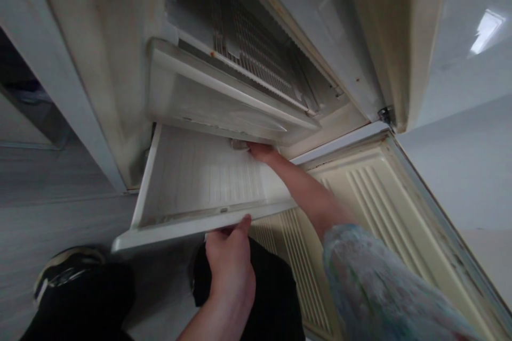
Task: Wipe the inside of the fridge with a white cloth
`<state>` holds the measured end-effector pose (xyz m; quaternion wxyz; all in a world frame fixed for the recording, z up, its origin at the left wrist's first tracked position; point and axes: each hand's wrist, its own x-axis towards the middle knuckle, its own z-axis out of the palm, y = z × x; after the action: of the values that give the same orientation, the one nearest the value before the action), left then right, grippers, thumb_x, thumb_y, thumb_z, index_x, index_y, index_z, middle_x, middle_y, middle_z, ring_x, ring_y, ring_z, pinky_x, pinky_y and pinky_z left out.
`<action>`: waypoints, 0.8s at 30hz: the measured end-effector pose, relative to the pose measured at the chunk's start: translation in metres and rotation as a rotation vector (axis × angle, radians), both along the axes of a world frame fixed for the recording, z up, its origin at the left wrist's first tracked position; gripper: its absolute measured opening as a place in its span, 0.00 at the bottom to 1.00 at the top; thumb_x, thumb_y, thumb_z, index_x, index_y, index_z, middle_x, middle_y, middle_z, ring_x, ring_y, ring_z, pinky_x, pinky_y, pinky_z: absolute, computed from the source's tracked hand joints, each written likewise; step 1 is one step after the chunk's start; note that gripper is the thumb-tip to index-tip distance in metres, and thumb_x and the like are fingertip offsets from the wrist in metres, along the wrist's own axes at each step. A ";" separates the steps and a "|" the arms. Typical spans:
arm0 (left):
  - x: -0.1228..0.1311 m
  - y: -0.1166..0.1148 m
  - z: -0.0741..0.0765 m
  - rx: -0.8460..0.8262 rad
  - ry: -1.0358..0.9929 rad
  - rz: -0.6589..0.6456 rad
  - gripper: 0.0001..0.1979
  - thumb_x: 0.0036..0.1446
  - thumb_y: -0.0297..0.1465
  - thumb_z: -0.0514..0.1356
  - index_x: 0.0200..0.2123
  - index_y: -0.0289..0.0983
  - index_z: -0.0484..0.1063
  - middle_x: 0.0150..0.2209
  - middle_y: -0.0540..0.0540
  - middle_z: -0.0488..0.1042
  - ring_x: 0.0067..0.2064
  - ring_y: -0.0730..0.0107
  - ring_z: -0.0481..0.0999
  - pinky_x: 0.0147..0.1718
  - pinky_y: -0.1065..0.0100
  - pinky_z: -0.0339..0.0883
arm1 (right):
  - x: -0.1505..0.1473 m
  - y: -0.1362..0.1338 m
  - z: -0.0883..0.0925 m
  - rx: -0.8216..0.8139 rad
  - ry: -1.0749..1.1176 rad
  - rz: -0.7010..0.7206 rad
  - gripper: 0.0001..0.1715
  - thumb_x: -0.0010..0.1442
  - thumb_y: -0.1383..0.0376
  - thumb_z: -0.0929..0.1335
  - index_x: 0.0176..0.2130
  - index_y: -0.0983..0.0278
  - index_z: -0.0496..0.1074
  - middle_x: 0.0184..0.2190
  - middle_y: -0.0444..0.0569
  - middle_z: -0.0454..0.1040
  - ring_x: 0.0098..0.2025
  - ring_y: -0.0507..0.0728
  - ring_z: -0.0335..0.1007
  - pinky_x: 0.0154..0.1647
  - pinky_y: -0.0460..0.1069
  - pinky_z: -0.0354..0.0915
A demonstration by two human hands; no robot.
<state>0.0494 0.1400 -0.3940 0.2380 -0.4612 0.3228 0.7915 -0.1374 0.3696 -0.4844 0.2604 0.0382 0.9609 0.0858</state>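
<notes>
A white freezer drawer [192, 170] is pulled out from the lower part of the fridge, its ribbed floor showing. My left hand [232, 253] grips the middle of its front edge, thumb on top and fingers curled underneath. My right hand [261, 151] reaches deep into the drawer at the back right, below the drawer above. At its fingertips is a small pale thing [240, 144], too indistinct to name. Most of that hand's fingers are hidden.
Above is a closed drawer front [216, 101], then an open compartment with a slotted shelf [260, 48]. The lower fridge door [372, 186] stands open on the right, under the upper door [460, 64]. My shoe [68, 266] rests on the grey floor [60, 224].
</notes>
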 end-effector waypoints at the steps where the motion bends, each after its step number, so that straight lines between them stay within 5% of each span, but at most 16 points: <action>1: -0.001 0.000 0.001 0.002 -0.006 -0.001 0.14 0.53 0.11 0.65 0.39 0.33 0.79 0.38 0.44 0.82 0.41 0.65 0.81 0.66 0.47 0.66 | 0.007 -0.002 0.002 -0.011 -0.075 0.025 0.18 0.69 0.71 0.67 0.55 0.71 0.78 0.56 0.66 0.77 0.60 0.65 0.71 0.61 0.55 0.62; 4: -0.001 0.001 0.002 0.015 -0.006 0.008 0.16 0.52 0.10 0.65 0.39 0.33 0.79 0.39 0.44 0.82 0.41 0.66 0.81 0.66 0.49 0.66 | 0.037 -0.010 0.009 -0.081 -0.349 0.103 0.03 0.58 0.73 0.75 0.36 0.70 0.81 0.38 0.55 0.81 0.45 0.59 0.75 0.48 0.49 0.64; 8: 0.003 0.003 -0.001 0.049 0.017 0.040 0.17 0.52 0.10 0.64 0.41 0.32 0.78 0.39 0.44 0.82 0.42 0.66 0.82 0.66 0.50 0.66 | 0.084 -0.021 0.016 -0.212 -0.649 0.160 0.13 0.54 0.71 0.78 0.25 0.67 0.73 0.21 0.40 0.68 0.30 0.51 0.65 0.35 0.46 0.58; 12: 0.004 0.004 -0.004 0.047 0.055 0.031 0.15 0.53 0.11 0.65 0.41 0.32 0.78 0.38 0.44 0.82 0.41 0.65 0.81 0.67 0.47 0.65 | 0.101 -0.033 0.021 -0.325 -0.753 0.165 0.11 0.64 0.70 0.72 0.29 0.67 0.72 0.22 0.38 0.66 0.28 0.50 0.62 0.32 0.45 0.55; 17: 0.000 0.000 -0.010 0.027 0.069 0.038 0.14 0.53 0.10 0.64 0.39 0.30 0.78 0.36 0.45 0.81 0.38 0.68 0.79 0.67 0.44 0.62 | 0.087 -0.069 0.010 -0.548 -0.760 0.206 0.14 0.73 0.64 0.67 0.35 0.68 0.74 0.28 0.41 0.70 0.31 0.50 0.63 0.35 0.46 0.57; 24: 0.001 -0.012 -0.019 0.010 0.164 -0.008 0.13 0.53 0.12 0.64 0.40 0.31 0.77 0.37 0.45 0.80 0.39 0.69 0.78 0.68 0.42 0.61 | 0.075 -0.132 0.000 -0.814 -0.658 0.222 0.15 0.75 0.65 0.67 0.34 0.67 0.72 0.28 0.40 0.71 0.33 0.50 0.66 0.38 0.44 0.60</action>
<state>0.0504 0.1277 -0.4126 0.2161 -0.3922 0.3393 0.8273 -0.0619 0.2378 -0.4846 0.5311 -0.1967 0.7823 -0.2594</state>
